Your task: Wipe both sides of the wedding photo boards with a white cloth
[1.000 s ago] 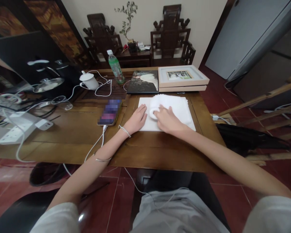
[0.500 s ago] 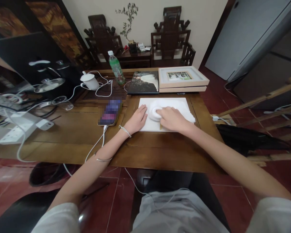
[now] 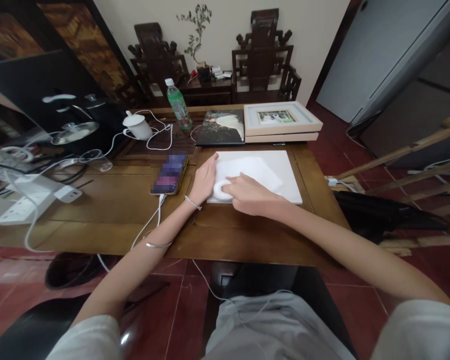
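Observation:
A flat white board [image 3: 291, 186] lies on the table in front of me. My left hand [image 3: 205, 179] rests against its left edge, fingers stretched out and close together, holding nothing. My right hand [image 3: 249, 194] presses down near the board's front left corner, its fingers closed on a white cloth [image 3: 260, 170]. The cloth is bunched into a rounded fold under the fingertips, and its loose part spreads over the board's middle. Whether it is fabric or paper wipe I cannot tell.
Behind the board lie a dark photo panel [image 3: 223, 129] and stacked pale wooden frames [image 3: 283, 120]. Left of my hands are a phone [image 3: 168, 175] on a cable, a green bottle [image 3: 179, 106], a lidded white cup [image 3: 138, 126] and a power strip [image 3: 32, 197].
My right hand has slid left and toward me, dragging the cloth with it. My left hand has shifted left from the board's surface to its edge.

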`<state>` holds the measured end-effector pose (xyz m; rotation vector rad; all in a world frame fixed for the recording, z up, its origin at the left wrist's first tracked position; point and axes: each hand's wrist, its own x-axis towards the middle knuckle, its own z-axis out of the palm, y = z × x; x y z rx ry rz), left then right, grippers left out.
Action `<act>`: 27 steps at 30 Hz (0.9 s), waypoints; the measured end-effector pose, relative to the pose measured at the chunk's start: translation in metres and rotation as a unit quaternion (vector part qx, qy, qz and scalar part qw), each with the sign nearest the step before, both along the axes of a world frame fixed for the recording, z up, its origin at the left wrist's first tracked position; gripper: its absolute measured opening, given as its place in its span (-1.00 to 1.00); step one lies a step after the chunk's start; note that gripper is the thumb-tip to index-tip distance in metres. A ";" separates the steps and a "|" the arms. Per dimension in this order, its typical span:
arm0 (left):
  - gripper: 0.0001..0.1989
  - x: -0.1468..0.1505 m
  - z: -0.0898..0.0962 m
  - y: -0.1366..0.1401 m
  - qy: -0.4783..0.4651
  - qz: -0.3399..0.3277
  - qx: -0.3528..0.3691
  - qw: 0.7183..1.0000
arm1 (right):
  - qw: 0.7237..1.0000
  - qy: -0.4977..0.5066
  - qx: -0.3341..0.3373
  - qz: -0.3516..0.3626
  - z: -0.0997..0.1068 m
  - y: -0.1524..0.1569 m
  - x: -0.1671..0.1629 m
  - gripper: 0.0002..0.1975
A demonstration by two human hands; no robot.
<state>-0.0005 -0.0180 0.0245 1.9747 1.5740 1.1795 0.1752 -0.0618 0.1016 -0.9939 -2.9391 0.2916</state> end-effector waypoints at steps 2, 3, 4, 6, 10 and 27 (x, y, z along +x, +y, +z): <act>-0.41 0.003 0.000 -0.001 0.034 -0.012 -0.001 0.999 | 0.999 -0.026 -0.044 0.014 0.012 -0.009 0.013 -0.70; -0.41 0.004 -0.001 -0.002 0.053 -0.021 0.000 0.998 | 0.997 -0.040 -0.060 0.009 0.017 -0.012 0.020 -0.70; -0.43 0.006 -0.001 -0.002 0.072 -0.034 0.003 0.997 | 0.996 -0.051 -0.067 -0.005 0.021 -0.012 0.026 -0.71; -0.47 0.007 -0.004 -0.001 0.107 -0.057 0.008 0.993 | 0.996 -0.061 -0.054 -0.045 0.024 -0.008 0.034 -0.71; -0.54 0.004 -0.011 0.002 0.166 -0.102 0.017 0.981 | 0.991 -0.059 0.011 -0.122 0.019 0.026 0.033 -0.68; -0.57 0.001 -0.008 0.001 0.210 -0.123 0.022 0.970 | 0.978 -0.023 0.026 -0.206 0.013 0.109 -0.030 -0.62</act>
